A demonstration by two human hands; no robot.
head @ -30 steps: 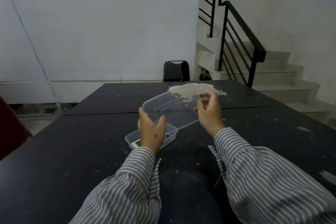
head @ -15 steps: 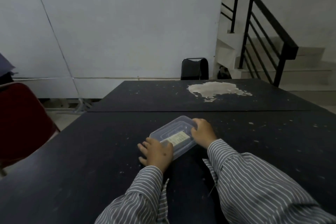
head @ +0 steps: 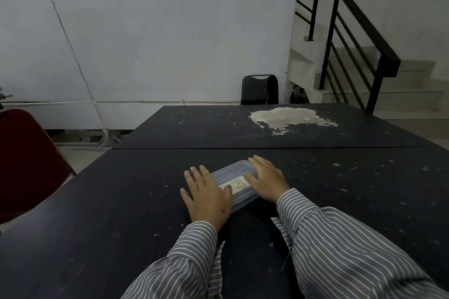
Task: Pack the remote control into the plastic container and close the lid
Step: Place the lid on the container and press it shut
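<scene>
Two striped sleeves point(head: 340, 250) reach over the near edge of a dark table point(head: 97, 226) toward a clear plastic box point(head: 237, 183), which sits on the tabletop with its lid point(head: 230, 172) down. The left hand point(head: 206, 195) lies flat, fingers spread, over the box's near-left end and onto the table beside it. The right hand point(head: 266, 181) lies flat, fingers together, on the box's right end. Between the hands a pale remote point(head: 235, 186) shows through the lid, inside the box. Bare tabletop stretches left and right of the box, well clear of both side edges. Beyond the box a seam point(head: 243, 148) crosses the table, and farther back right lies a pale peeled patch point(head: 284, 118). A red chair point(head: 26, 160) stands off the table's left edge; a black chair point(head: 260, 90) stands behind the far edge, against a white wall point(head: 158, 31). Stairs point(head: 388, 80) with a black railing point(head: 359, 31) rise far right of the box.
</scene>
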